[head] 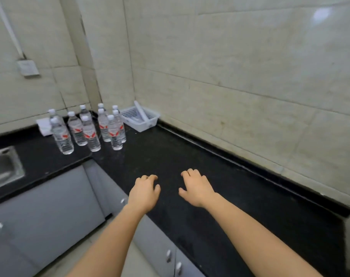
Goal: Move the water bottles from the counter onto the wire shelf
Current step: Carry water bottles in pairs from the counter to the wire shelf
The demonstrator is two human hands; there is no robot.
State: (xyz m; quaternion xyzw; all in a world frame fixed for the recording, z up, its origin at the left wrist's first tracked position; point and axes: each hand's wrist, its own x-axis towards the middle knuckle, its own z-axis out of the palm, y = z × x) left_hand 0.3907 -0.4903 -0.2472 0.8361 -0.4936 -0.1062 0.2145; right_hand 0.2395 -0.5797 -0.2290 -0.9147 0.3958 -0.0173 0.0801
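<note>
Step in hand: approach, nothing grasped. My left hand and right hand hover apart over the bench, empty, fingers loosely curled. The water bottles stand clustered at 11 o'clock, well apart. Next I should reach there. The wire shelf is out of view.

Pale tiled walls meet above an L-shaped black counter, grey cabinets below, a steel sink at left, a socket above it.

A white plastic basket sat in the tiled corner, with a steel sink at left and grey cabinet doors below.
</note>
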